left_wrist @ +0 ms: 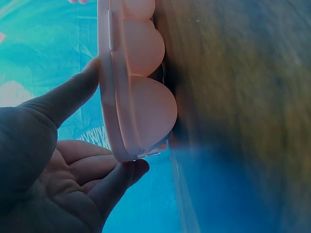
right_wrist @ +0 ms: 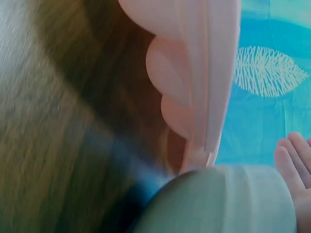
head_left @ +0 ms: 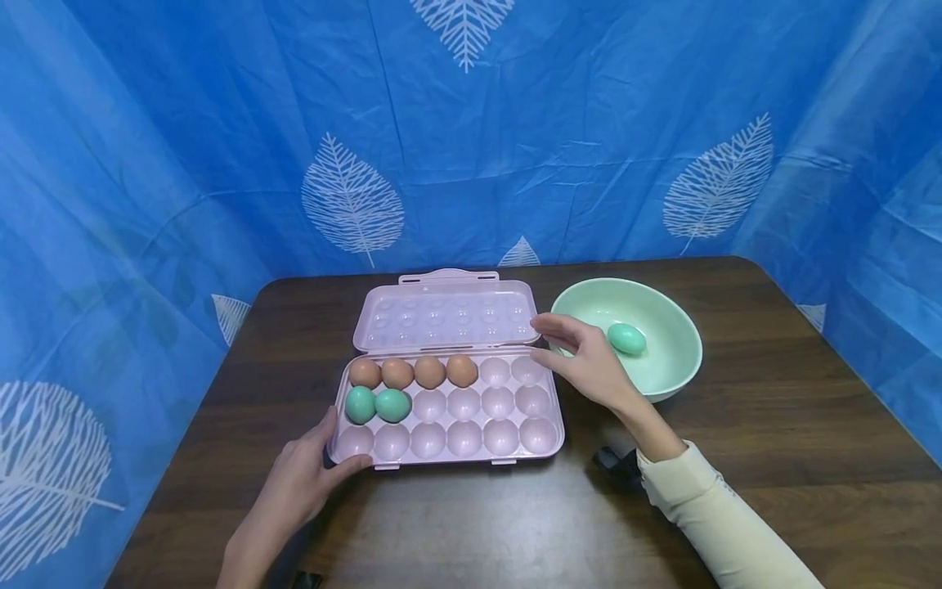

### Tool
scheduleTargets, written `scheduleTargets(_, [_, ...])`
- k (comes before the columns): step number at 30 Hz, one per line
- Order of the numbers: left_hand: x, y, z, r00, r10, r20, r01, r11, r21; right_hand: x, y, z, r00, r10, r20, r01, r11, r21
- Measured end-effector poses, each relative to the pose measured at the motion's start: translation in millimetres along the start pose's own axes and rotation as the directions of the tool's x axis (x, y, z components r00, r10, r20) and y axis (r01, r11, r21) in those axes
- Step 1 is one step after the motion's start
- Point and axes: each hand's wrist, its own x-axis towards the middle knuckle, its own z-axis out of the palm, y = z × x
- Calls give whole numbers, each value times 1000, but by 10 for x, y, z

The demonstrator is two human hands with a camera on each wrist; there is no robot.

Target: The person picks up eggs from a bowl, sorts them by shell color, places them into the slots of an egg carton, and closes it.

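A pale pink plastic egg box [head_left: 464, 439] lies with its lid [head_left: 445, 315] folded back. Several brown eggs [head_left: 430, 372] fill the left part of its back row; two green eggs [head_left: 393, 405] sit at the left of the middle row. My left hand [head_left: 302, 474] grips the box's front left corner, thumb at the front rim, fingers at the side, as the left wrist view [left_wrist: 63, 165] shows too. My right hand [head_left: 589, 360] hovers by the box's back right corner, fingers extended and slightly bent, nothing visible in it. A third green egg [head_left: 627, 338] lies in a light green bowl [head_left: 673, 327].
Bowl and box stand close together on a dark wooden table [head_left: 773, 417]. A small black object [head_left: 614, 462] lies under the right forearm. Blue cloth with white leaf prints [head_left: 353, 196] hangs behind the table and at its sides.
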Motion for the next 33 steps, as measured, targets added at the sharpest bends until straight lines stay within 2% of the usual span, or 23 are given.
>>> scheduleTargets(7, [11, 10, 3, 1000, 3, 0, -3, 1000, -2, -25, 43, -241, 998, 7, -56, -10, 999, -52])
scheduleTargets(12, [8, 2, 3, 1000, -2, 6, 2, 1000, 13, -41, 114, -416, 997, 30, -66, -36, 995, -98])
scheduleTargets(17, [9, -6, 8, 1000, 3, -1, -3, 1000, 14, -67, 186, -559, 990, 87, -112, -105, 980, -167])
scheduleTargets(23, [1, 3, 7, 1000, -7, 11, 7, 1000, 15, -89, 250, -674, 961, 193, -200, -240, 938, -249])
scheduleTargets(26, [10, 1, 10, 1000, -17, 16, 17, 1000, 10, -70, 268, -697, 950, 254, -182, -296, 918, -265])
scheduleTargets(33, [-2, -3, 13, 1000, -2, 1, 2, 1000, 9, 1, 301, -675, 931, 360, -59, -363, 895, -259])
